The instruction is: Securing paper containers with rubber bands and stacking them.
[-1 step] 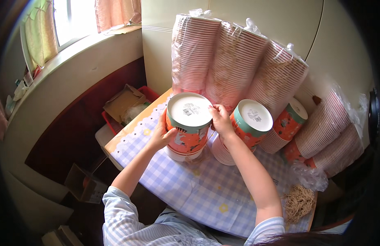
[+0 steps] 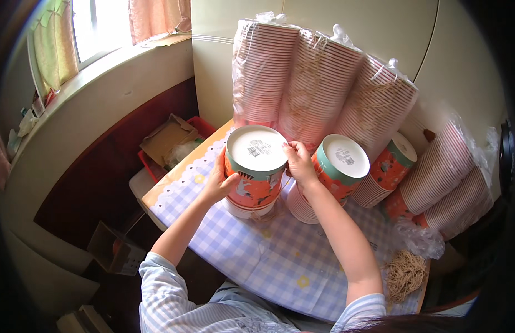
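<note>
An upside-down stack of orange paper cups with a teal band and a white base stands on the blue-and-white checked tablecloth. My left hand grips its left side. My right hand holds the rim of its base on the right. Just right of it leans a second stack of the same cups, and a third stack lies further right.
Tall sleeves of cups wrapped in clear plastic lean against the wall behind, and more lie at the right. Crumpled plastic wrap and a bundle of tan string lie at the table's right. A red crate with a cardboard box sits on the floor left.
</note>
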`<move>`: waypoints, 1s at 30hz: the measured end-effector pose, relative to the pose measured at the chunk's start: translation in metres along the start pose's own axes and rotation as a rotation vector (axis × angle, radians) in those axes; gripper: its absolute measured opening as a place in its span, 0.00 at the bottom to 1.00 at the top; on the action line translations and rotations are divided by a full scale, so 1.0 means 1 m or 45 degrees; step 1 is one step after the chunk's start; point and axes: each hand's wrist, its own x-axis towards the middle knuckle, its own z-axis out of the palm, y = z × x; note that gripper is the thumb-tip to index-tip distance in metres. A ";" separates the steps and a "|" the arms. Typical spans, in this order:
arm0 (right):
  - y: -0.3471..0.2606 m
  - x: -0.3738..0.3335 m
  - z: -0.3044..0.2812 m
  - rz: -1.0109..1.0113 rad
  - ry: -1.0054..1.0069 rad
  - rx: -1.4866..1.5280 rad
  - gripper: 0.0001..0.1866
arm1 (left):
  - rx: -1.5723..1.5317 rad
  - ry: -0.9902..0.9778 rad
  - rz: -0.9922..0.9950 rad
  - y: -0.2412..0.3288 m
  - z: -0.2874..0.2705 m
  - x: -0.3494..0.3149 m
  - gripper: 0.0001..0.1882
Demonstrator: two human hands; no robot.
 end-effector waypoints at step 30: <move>0.068 -0.047 -0.019 -0.163 0.135 -0.177 0.22 | 0.402 0.482 0.234 0.010 0.014 -0.023 0.31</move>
